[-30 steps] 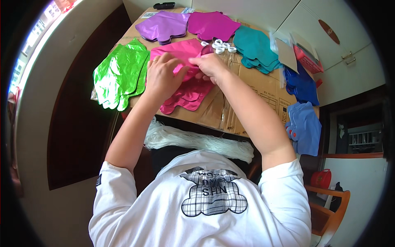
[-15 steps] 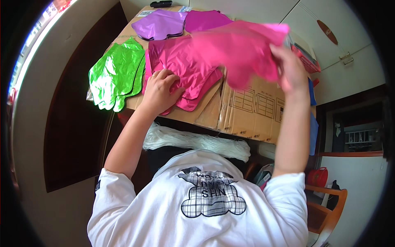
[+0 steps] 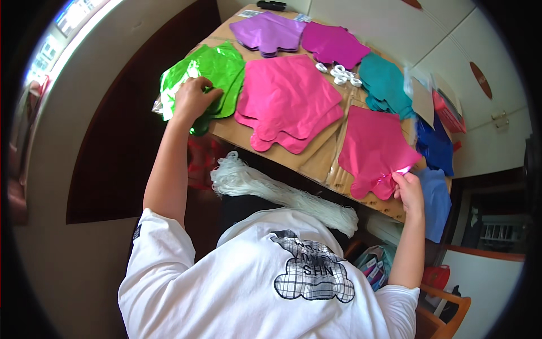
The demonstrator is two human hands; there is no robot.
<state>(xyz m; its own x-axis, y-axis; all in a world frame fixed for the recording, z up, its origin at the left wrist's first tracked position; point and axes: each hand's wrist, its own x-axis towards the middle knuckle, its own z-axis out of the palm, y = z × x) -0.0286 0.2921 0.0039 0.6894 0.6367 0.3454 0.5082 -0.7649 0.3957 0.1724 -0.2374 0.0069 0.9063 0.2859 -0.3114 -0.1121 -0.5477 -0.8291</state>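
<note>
Since half a second ago, the single pink foil balloon (image 3: 375,150) that was lifted high over the table has been laid flat on the right side of the cardboard-covered table (image 3: 316,164), just right of the pink stack (image 3: 285,101). Its lower edge is pinched between the fingers of the right hand (image 3: 407,189), so it's right at that hand, lying up and away from it. Its long axis runs roughly from the near table edge toward the teal balloons (image 3: 387,85).

Meanwhile the left hand (image 3: 193,99) has been shifted off the pink stack and is now curled down on the green balloons (image 3: 206,73) at the far left; whether one is actually gripped can't be told. White rings (image 3: 339,73) sit between the stacks, and a white string bundle (image 3: 271,189) hangs below the near edge.
</note>
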